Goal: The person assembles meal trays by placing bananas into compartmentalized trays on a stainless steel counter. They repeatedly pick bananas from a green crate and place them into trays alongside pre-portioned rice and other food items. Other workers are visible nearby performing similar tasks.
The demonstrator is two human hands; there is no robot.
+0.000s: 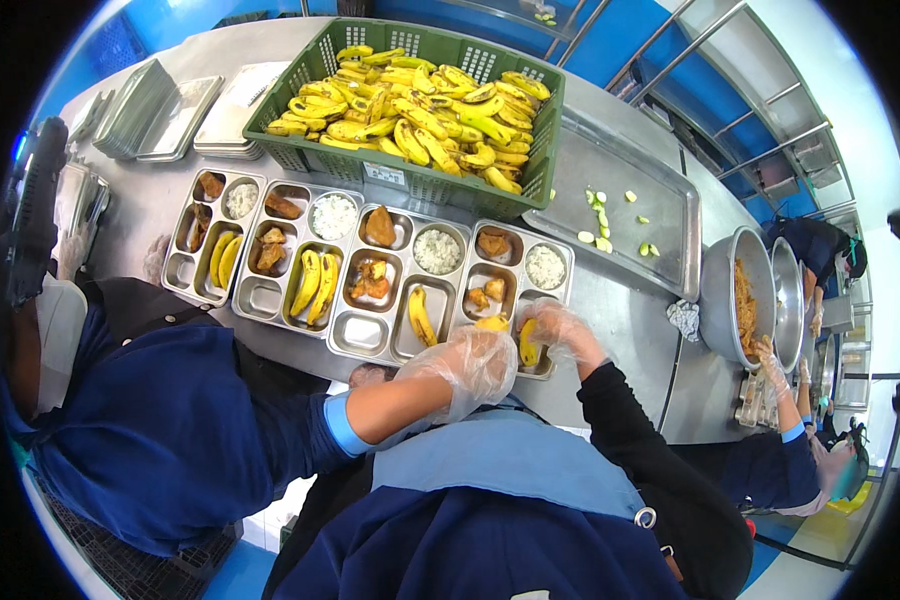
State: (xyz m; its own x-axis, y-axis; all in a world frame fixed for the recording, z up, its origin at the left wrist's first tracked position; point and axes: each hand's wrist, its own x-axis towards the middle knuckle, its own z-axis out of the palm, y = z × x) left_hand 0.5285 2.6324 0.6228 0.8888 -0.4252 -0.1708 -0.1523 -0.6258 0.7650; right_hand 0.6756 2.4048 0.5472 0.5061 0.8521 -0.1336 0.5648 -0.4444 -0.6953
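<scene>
My right hand (562,332), in a clear plastic glove, comes out of a black sleeve with its fingers curled on a yellow banana (529,348). That banana stands in the right-hand compartment of the nearest steel meal tray (473,300). The same tray holds white rice (545,267), a brown fried piece (493,243) and brown chunks (486,294). Across my front reaches a co-worker's gloved hand (478,362), at the tray's lower edge beside another banana (491,323). My left hand does not show; the co-worker's arm covers that side.
More filled meal trays (360,334) line up leftward. Behind them stands a green crate (410,190) of bananas. A shallow metal pan (640,250) holds pale-green cut pieces. At right, another person's gloved hand touches shredded orange-brown food (745,305) in a large bowl (715,290). Stacked trays (135,110) stand far left.
</scene>
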